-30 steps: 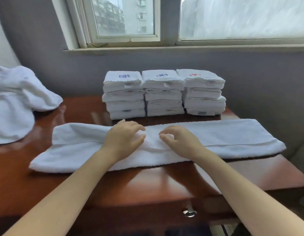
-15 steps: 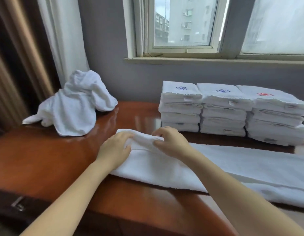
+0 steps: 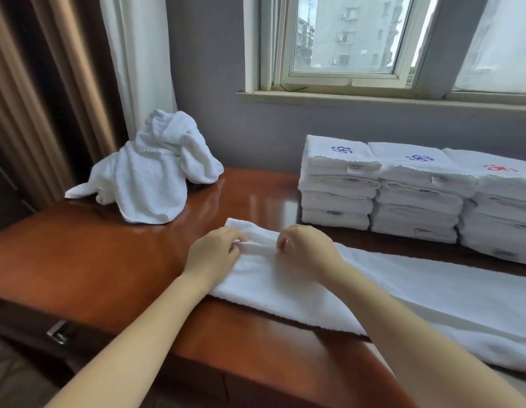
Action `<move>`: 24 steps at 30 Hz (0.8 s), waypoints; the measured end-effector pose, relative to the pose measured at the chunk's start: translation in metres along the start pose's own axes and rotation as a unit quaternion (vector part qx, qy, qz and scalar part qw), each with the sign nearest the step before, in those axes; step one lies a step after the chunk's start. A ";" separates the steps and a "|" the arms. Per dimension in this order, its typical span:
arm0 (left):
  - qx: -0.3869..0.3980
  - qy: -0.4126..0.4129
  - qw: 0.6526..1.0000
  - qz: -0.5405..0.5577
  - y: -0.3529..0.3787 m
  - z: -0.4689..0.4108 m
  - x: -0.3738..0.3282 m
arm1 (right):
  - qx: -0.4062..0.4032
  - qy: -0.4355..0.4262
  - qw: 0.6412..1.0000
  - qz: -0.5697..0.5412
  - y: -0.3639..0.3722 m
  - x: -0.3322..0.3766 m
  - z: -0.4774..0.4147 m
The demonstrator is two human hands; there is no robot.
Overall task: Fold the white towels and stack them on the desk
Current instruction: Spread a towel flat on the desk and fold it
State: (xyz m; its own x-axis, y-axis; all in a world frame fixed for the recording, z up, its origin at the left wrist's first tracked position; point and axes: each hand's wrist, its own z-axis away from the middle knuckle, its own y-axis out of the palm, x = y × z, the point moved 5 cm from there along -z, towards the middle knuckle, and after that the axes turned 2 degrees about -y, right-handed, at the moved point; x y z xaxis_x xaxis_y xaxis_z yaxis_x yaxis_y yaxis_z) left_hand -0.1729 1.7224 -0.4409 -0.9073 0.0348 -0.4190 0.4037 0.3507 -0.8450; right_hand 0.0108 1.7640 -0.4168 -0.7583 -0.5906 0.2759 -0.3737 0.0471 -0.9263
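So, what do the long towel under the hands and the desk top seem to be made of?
The long towel looks like cotton terry: matte, fuzzy nap. The desk top is probably varnished reddish wood or veneer: glossy, with bright reflections.

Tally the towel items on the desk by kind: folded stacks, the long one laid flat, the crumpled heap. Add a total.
Folded stacks: 3 (left stack, middle stack, right stack)
Long flat towel: 1
Crumpled heap: 1
Total: 5
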 end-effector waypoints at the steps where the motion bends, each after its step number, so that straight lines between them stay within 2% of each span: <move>1: -0.015 0.000 1.000 0.006 -0.002 0.000 0.000 | -0.019 0.013 0.999 -0.037 -0.008 0.001 0.000; 4: -0.094 -0.012 0.992 0.088 -0.020 -0.001 0.000 | -0.080 0.020 0.992 -0.093 -0.036 0.006 0.000; 8: -0.181 -0.007 0.974 0.140 -0.051 0.003 -0.002 | -0.050 -0.030 0.993 -0.100 -0.053 0.025 0.008; 11: -0.180 -0.002 0.980 0.088 -0.060 0.016 -0.002 | -0.001 -0.049 0.992 -0.115 -0.042 0.038 0.020; 14: -0.135 -0.004 0.991 -0.018 -0.053 0.031 0.003 | 0.080 -0.062 0.985 -0.137 -0.019 0.039 0.033; 16: -0.117 -0.028 0.991 -0.052 -0.047 0.036 0.009 | 0.100 -0.065 0.979 -0.165 -0.009 0.037 0.041; 20: -0.134 -0.026 0.991 0.004 -0.037 0.031 -0.004 | -0.021 -0.006 0.976 -0.218 -0.024 0.011 0.045; 22: -0.100 -0.005 0.995 0.022 -0.026 0.018 -0.016 | -0.077 0.038 0.979 -0.183 -0.035 -0.010 0.049; 24: -0.047 -0.016 0.999 0.023 -0.015 0.001 -0.021 | -0.096 0.078 0.982 -0.142 -0.040 -0.030 0.055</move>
State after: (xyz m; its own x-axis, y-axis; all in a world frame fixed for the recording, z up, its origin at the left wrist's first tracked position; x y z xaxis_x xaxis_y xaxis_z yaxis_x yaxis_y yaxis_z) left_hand -0.1598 1.7159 -0.4196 -0.8832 0.0242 -0.4684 0.4310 0.4356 -0.7902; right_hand 0.0781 1.7352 -0.4019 -0.6754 -0.4719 0.5667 -0.6650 0.0578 -0.7446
